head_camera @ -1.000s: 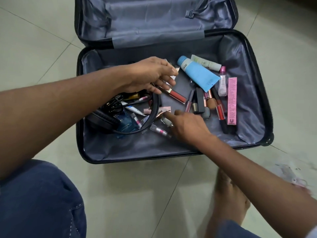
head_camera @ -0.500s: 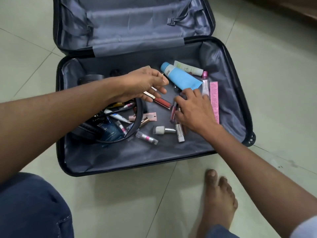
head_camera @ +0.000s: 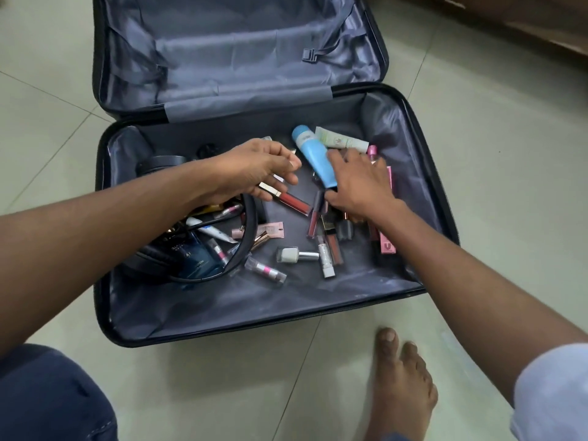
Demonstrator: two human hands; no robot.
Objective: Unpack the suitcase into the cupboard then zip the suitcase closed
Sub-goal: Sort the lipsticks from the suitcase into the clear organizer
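Suitcase (head_camera: 105,218) lies open on the floor, cosmetics loose in its near half; right hand (head_camera: 359,186) closes around the blue tube (head_camera: 315,157), left hand (head_camera: 254,173) pinches a red lip gloss (head_camera: 289,200); small tubes could slip from a hurried handful and roll away.

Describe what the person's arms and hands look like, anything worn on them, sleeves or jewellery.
Both forearms are bare. The left hand and right hand show no rings, watch, bracelets or gloves. A pale blue-grey sleeve shows at the right upper arm, at the frame's lower right corner. No sleeve is visible on the left arm within the frame.
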